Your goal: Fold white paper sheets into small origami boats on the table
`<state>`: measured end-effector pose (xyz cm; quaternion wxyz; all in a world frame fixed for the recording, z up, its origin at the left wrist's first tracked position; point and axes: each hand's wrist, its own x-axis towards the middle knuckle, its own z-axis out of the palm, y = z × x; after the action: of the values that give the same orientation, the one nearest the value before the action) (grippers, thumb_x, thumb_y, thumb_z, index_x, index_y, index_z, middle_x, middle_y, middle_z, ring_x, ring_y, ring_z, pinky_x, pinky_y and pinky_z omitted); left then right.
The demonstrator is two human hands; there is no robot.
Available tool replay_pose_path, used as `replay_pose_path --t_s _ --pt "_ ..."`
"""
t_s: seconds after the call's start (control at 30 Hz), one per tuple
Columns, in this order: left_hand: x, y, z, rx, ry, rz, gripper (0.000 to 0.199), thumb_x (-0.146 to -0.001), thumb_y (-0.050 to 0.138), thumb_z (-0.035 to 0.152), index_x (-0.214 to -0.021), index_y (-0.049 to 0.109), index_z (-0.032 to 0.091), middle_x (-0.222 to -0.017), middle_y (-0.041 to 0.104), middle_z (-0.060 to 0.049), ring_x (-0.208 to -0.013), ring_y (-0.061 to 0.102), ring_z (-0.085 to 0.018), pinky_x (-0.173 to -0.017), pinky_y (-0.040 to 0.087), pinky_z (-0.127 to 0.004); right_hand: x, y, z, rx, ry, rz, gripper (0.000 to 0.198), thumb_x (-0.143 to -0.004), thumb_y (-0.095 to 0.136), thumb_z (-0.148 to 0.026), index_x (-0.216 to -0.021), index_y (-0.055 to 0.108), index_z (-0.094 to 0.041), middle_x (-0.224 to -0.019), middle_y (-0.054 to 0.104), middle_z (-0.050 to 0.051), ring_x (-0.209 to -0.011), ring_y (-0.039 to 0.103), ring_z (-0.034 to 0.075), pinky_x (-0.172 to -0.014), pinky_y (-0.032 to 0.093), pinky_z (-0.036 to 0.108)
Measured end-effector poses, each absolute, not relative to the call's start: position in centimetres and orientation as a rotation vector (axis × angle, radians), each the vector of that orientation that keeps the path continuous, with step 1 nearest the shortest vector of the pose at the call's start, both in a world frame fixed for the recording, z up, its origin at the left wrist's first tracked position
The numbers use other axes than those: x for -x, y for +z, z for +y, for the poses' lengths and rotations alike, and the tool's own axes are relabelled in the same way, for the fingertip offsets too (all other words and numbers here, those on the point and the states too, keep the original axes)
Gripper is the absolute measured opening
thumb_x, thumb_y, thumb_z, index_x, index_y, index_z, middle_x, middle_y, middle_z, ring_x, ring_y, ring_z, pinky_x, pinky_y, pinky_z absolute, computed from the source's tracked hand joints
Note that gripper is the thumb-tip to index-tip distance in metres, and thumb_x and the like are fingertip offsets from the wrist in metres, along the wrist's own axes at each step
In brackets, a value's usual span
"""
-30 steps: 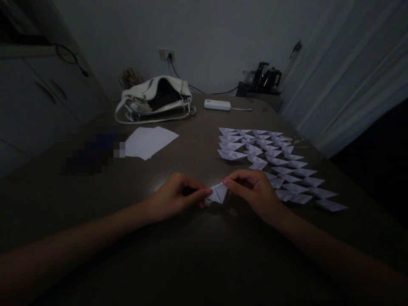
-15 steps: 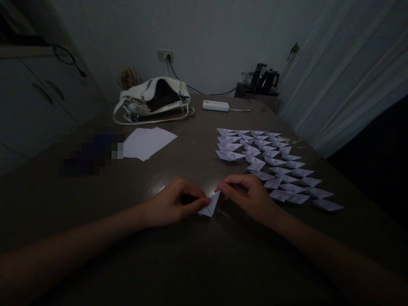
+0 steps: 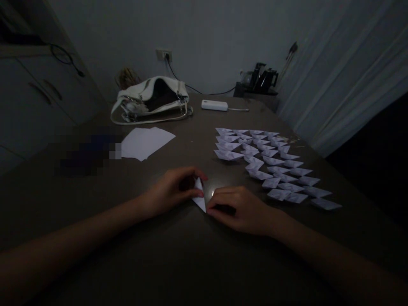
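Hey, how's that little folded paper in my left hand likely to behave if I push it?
The folded paper is probably light, being small enough for the left hand to pinch. Its folds likely stiffen it somewhat. The sharp corner by the right hand might bend easily.

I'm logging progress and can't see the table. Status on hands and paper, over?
Left hand holding small folded paper. Right hand at its near corner, grip unclear. Paper boats off right, not in the way.
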<state>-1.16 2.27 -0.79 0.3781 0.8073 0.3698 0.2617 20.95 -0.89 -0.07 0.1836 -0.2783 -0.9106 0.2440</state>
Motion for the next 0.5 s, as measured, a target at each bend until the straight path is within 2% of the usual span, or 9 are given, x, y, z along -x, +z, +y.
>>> replay_pose_path --t_s 0.1,0.27,0.37,0.5 --pt "1.0 -0.9 2.1 -2.173 0.617 0.944 0.035 -0.079 0.069 0.033 -0.108 0.056 0.017 -0.075 0.053 0.002 -0.066 0.050 -0.011 -0.058 0.039 -0.020 -21.0 -0.1 -0.8 0.816 0.643 -2.569 0.013 -0.089 0.054 -0.020 -0.091 0.065 -0.015 -0.082 0.065 0.004 -0.072 0.057 0.012 -0.066 0.040 0.023" --pt "1.2 -1.0 2.2 -2.336 0.686 0.921 0.033 -0.079 0.069 0.036 -0.102 0.058 0.016 -0.107 0.053 -0.006 -0.084 0.053 -0.014 -0.072 0.045 -0.025 -21.2 -0.3 -0.3 0.977 0.504 -2.467 0.011 -0.087 0.056 -0.019 -0.085 0.066 -0.016 -0.077 0.064 0.003 -0.068 0.056 0.013 -0.063 0.038 0.024" --pt "1.4 -0.9 2.3 -2.421 0.642 0.889 0.024 -0.081 0.067 0.034 -0.095 0.063 0.015 -0.103 0.055 -0.007 -0.086 0.056 -0.015 -0.073 0.045 -0.025 -21.3 -0.3 0.0 1.045 0.476 -2.393 0.009 -0.086 0.056 -0.020 -0.085 0.065 -0.016 -0.074 0.063 0.001 -0.064 0.055 0.012 -0.060 0.037 0.024" --pt "1.2 -0.8 1.9 -2.463 0.559 0.661 0.015 -0.090 0.056 0.024 -0.093 0.068 0.016 -0.096 0.063 -0.006 -0.089 0.058 -0.014 -0.077 0.044 -0.023 -21.3 -0.4 0.3 1.074 0.495 -2.321 0.009 -0.086 0.055 -0.017 -0.087 0.064 -0.017 -0.081 0.065 0.002 -0.068 0.057 0.012 -0.062 0.039 0.023"
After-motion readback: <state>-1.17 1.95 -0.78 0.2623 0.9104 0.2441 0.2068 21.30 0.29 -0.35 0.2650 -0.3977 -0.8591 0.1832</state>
